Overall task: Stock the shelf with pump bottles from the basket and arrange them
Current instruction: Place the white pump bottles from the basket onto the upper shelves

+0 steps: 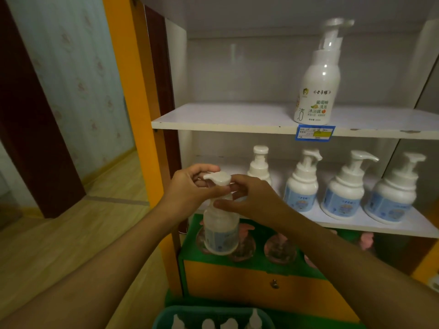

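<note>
Your left hand [190, 186] is pinched on the spout side of the white pump head [217, 178] and your right hand [251, 200] closes on the neck from the other side, so the white blue-labelled plastic pump bottle [221, 230] hangs in the air in front of the white lower shelf [370, 224], probably so the nozzle can be turned to match. To the right, four matching bottles [301, 184] stand in a row, leaving the left end free, while near you the green plastic basket [164, 317] holds more.
</note>
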`<state>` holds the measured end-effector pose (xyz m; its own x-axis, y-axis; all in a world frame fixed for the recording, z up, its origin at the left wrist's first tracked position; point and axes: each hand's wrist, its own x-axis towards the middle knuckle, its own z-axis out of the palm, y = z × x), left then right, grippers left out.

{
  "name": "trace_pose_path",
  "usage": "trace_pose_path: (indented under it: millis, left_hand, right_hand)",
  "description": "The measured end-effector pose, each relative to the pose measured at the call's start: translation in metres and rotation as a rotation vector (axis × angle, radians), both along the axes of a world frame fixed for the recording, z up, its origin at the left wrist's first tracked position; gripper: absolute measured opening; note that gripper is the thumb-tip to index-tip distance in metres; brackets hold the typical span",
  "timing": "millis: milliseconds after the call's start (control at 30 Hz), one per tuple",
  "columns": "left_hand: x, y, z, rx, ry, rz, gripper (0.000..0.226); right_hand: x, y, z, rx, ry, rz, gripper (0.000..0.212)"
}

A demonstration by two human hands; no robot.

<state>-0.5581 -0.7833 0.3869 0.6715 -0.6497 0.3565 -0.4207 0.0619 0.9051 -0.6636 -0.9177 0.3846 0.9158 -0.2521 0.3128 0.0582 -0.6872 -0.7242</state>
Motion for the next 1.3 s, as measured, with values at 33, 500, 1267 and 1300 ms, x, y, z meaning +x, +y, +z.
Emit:
trace_pose_path:
  millis: [33,500,1267,1300]
  left_hand:
    - [0.002,0.001,0.000,0.010,-0.001,-0.020,0.047]
    - [0.042,0.051,-0.022,0.066,0.032,0.015,0.016]
    - [0.055,0.056,-0.044,0.098,0.046,0.005,0.019]
    - [0.055,0.055,-0.045,0.101,0.048,0.003,0.019]
  right_hand:
    - [0.002,0.003,-0.001,-0.006,-0.006,0.011,0.044]
    - [0.070,-0.001,0.017,0.076,-0.157,-0.338,0.052]
    - [0.111,-0.023,0.006,-0.001,-0.065,-0.449,0.051]
    - [0.111,-0.023,0.007,0.004,-0.064,-0.446,0.051]
